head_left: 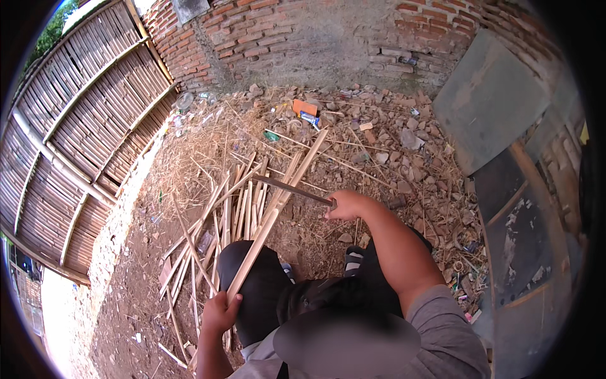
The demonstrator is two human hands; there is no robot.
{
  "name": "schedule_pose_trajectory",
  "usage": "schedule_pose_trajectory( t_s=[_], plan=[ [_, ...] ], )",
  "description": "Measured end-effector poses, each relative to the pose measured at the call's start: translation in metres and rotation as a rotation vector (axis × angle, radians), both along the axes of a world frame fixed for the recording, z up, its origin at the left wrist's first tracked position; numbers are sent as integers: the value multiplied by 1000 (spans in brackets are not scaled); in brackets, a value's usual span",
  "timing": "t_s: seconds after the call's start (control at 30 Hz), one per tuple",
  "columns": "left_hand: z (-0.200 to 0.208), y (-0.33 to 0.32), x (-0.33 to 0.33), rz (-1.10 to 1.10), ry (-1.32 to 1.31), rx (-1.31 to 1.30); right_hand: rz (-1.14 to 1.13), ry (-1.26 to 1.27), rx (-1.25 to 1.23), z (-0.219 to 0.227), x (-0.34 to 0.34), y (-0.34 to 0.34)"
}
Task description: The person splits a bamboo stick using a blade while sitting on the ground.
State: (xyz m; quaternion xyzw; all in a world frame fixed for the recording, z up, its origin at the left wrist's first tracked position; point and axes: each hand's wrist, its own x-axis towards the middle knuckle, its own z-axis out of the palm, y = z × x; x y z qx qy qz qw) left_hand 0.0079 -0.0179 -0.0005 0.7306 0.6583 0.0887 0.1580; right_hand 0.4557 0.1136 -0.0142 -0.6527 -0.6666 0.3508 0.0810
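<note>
My left hand (221, 311) is closed around the near end of a long pale bamboo strip (260, 240). The strip slants up and away across my left knee, and its far part shows two lengths with a narrow gap between them. My right hand (347, 206) grips a long, dark, narrow knife (297, 191) whose blade points left. That blade crosses the bamboo around mid-length; whether it is cutting into it, I cannot tell. Beneath and left of the held piece, a loose pile of split bamboo strips (218, 218) lies on the ground.
Rubble (404, 158), dry straw and litter cover the soil in front. A brick wall (303, 47) closes off the far side, and a bamboo-slat fence (82, 114) rises at left. On the right lean a grey panel (492, 101) and a dark framed board (524, 234).
</note>
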Motion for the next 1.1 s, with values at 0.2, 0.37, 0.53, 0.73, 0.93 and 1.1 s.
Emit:
schedule_pose_trajectory(
  t_s=[0.2, 0.37, 0.53, 0.73, 0.93, 1.1],
  plan=[
    [-5, 0, -4, -10, -49, 37, 107, -16, 31, 5, -17, -10],
    [2, -1, -1, -12, -30, 21, 208, -81, 96, -8, -37, -16],
    [-1, -2, -5, -6, -34, 22, 253, -21, 67, 4, -36, -12],
    [-5, -2, -6, -14, -45, 20, 89, -12, 35, -5, -10, -6],
    [-4, -3, -5, -10, -54, 22, 87, 23, 41, 7, -22, -14],
    [-2, -2, -4, -13, -65, 22, 186, -28, 78, -5, -30, -12]
  ],
)
